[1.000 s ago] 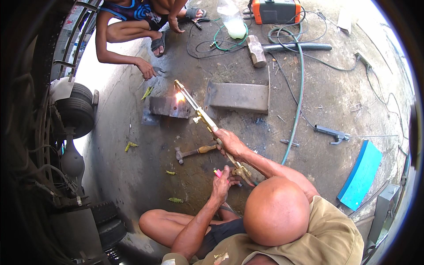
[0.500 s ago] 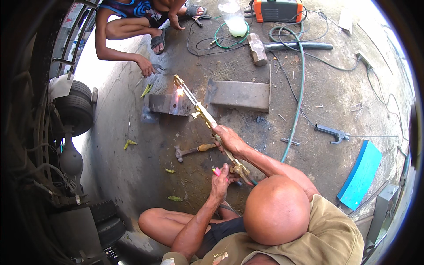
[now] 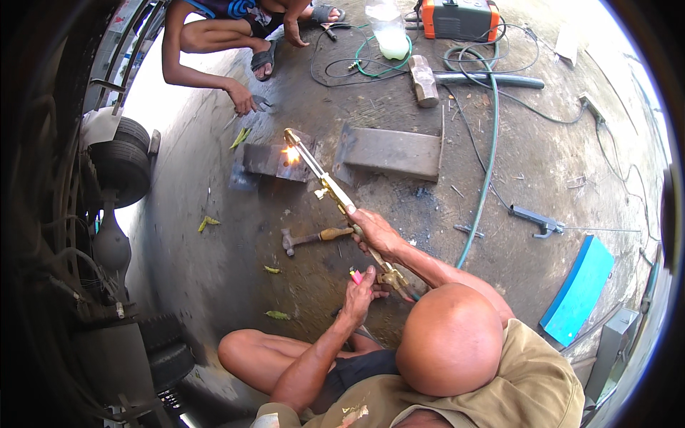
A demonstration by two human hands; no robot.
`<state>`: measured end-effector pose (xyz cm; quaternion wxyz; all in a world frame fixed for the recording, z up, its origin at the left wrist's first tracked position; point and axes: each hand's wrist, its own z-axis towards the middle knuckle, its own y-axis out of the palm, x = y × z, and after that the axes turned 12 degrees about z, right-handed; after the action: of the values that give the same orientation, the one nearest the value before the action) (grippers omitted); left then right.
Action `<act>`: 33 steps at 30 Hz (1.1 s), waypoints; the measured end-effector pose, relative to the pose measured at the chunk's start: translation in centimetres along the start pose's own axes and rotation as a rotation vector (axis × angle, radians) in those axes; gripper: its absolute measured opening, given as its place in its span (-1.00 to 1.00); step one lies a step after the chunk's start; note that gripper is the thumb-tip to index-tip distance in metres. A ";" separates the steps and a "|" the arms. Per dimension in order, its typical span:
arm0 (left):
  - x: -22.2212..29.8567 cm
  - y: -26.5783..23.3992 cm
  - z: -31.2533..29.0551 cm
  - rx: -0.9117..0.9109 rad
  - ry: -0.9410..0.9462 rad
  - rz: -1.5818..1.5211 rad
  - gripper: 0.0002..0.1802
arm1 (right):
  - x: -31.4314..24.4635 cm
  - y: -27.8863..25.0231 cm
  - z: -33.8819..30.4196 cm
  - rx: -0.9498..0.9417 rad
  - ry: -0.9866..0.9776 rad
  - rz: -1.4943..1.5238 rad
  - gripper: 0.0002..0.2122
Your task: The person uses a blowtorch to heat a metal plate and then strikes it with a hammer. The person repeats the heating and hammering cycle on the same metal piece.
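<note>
Neither of my hands shows in this view. A bareheaded person in a khaki shirt (image 3: 531,378) crouches in front of me. That person's right hand (image 3: 374,232) grips a brass cutting torch (image 3: 321,171). A bright flame (image 3: 291,154) burns by its tip, over a dark steel piece (image 3: 267,158). The same person's left hand (image 3: 360,296) holds a pink lighter (image 3: 355,275) close to the torch's valve end. At the far left, a second crouching person's hand (image 3: 241,98) holds a grey plier-like tool (image 3: 262,103) near the ground.
A bent steel plate (image 3: 392,151) lies beside the heated piece. A ball-peen hammer (image 3: 307,239), a sledgehammer head (image 3: 424,82) and an electrode holder (image 3: 535,220) lie about. Hoses (image 3: 492,143) and cables cross the ground near an orange welding machine (image 3: 460,20). Vehicle tyres (image 3: 121,167) stand at left.
The flame by the torch tip looks larger and brighter. The whole view has shifted slightly. The lighter stays in the crouching person's left hand, turned a little.
</note>
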<state>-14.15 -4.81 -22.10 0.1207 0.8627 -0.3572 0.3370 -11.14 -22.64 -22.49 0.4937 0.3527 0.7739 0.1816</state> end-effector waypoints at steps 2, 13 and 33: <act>0.1 0.0 0.0 0.011 -0.024 -0.010 -0.42 | -0.1 0.0 -0.4 0.005 0.018 0.007 -0.40; -0.2 0.0 0.1 0.046 -0.083 0.026 -0.40 | 1.1 -0.4 -0.5 0.021 0.030 -0.003 -0.37; -0.6 -0.1 0.2 0.046 -0.099 -0.007 -0.44 | 0.8 0.0 -0.3 -0.002 0.028 -0.044 -0.39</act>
<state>-14.34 -4.51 -22.66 0.0840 0.8822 -0.3519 0.3015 -11.59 -22.08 -22.89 0.4872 0.3323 0.7881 0.1763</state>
